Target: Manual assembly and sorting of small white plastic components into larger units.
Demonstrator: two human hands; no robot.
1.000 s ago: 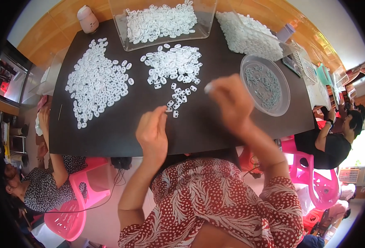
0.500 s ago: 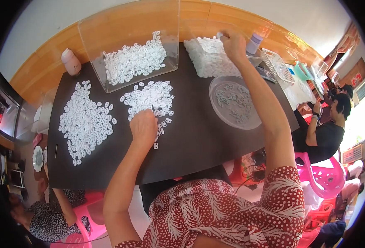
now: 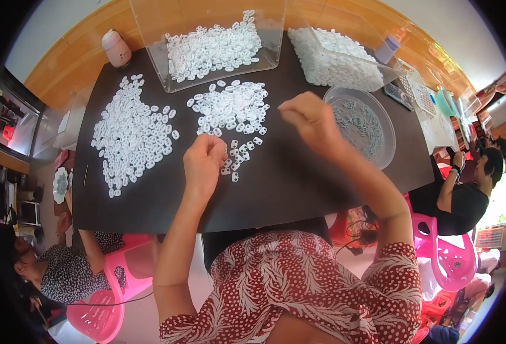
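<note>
My left hand [image 3: 203, 163] is closed just above the dark table, its fingertips beside a few loose small white plastic pieces with holes [image 3: 240, 156]. Whatever it may pinch is too small to make out. To its right, my right hand [image 3: 312, 123] hovers with curled fingers, slightly smeared; anything inside them is hidden. Past my left hand lies a middle heap of white oval pieces [image 3: 233, 106]. A larger heap of similar pieces [image 3: 132, 137] spreads at the left. A round clear dish [image 3: 386, 137] holding small grey metal parts [image 3: 356, 127] stands right of my right hand.
Two clear bins stand at the back: one with white pieces [image 3: 213, 51], another filled with white pieces [image 3: 336, 60]. A pink bottle [image 3: 116, 49], a purple-capped bottle [image 3: 387, 49] and a phone [image 3: 398, 96] stand or lie near the edges. People sit on both sides.
My right hand has come back from the right-hand bin toward the table's middle. My left hand has drawn off the middle heap toward me. The whole view has shifted.
</note>
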